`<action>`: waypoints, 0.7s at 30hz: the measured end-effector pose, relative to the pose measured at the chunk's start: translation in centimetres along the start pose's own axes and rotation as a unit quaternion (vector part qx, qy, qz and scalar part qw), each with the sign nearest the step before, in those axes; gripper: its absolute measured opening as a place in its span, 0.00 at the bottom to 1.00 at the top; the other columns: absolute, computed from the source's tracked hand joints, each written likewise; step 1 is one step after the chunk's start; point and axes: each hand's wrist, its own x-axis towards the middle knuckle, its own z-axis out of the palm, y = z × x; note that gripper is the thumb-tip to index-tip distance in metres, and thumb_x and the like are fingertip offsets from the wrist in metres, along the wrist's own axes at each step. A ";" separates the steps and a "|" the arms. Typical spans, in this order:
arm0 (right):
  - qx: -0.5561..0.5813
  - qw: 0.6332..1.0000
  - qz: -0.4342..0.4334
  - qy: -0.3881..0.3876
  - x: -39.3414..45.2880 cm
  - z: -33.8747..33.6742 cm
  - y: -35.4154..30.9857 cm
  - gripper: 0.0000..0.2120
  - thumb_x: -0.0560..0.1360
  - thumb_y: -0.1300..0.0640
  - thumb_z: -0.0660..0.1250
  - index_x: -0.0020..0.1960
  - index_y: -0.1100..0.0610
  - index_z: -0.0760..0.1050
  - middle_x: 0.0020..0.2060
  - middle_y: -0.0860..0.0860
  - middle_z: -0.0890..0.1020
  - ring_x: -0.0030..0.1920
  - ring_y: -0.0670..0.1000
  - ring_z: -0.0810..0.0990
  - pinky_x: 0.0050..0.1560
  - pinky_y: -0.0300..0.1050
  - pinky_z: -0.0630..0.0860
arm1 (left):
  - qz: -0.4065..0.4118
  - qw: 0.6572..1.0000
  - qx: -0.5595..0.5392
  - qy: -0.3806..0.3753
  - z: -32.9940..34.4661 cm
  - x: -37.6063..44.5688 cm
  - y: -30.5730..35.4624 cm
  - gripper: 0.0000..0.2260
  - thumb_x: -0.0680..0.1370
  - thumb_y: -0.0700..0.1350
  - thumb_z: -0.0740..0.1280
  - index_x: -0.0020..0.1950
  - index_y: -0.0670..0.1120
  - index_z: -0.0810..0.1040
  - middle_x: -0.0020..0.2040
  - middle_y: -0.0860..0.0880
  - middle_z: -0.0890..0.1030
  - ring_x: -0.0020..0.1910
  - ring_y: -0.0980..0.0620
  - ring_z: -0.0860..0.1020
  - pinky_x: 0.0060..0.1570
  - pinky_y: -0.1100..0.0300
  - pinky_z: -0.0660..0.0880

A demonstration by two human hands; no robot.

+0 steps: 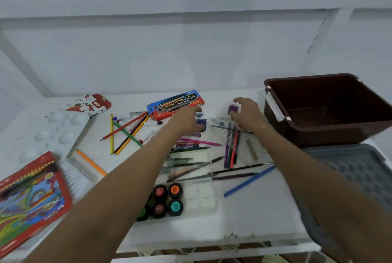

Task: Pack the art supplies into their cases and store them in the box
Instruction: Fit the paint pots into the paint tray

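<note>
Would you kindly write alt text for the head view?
Two hands reach across a cluttered white table: the left hand grips a blue paint pot, the right hand a purple paint pot, beside an open brown box.

Dim, flat cool light, soft shadows, overall motion blur, wide-angle edge bending

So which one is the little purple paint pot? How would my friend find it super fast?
Start at the big brown box at the back right of the white table. Just left of it, the right hand curls round a small round pot, the purple paint pot. It is bright purple, while the pot by the left hand is dark blue.
</note>
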 end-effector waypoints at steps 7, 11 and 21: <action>-0.035 0.997 0.061 -0.042 3.8 1.3 1.1 0.26 0.74 0.57 0.66 0.69 0.63 0.64 0.63 0.63 0.71 0.63 0.62 0.70 0.59 0.52 0.72 | -0.014 0.999 0.013 -0.035 1.1 2.0 -0.6 0.27 0.72 0.51 0.73 0.68 0.48 0.72 0.63 0.48 0.77 0.57 0.48 0.76 0.53 0.58 0.72; -0.013 0.998 0.051 -0.044 4.2 2.3 1.8 0.23 0.75 0.60 0.66 0.68 0.64 0.67 0.65 0.61 0.72 0.64 0.59 0.71 0.63 0.47 0.68 | -0.002 0.999 0.006 -0.046 1.4 2.1 -1.1 0.20 0.71 0.50 0.73 0.61 0.47 0.78 0.60 0.49 0.80 0.51 0.49 0.78 0.52 0.55 0.77; 0.063 0.997 -0.017 0.028 1.9 2.3 -0.2 0.22 0.73 0.56 0.68 0.65 0.60 0.72 0.59 0.56 0.77 0.58 0.54 0.75 0.57 0.38 0.67 | -0.038 0.994 -0.103 0.004 -0.3 0.0 -0.7 0.17 0.68 0.44 0.75 0.52 0.47 0.72 0.46 0.51 0.77 0.37 0.56 0.74 0.33 0.66 0.69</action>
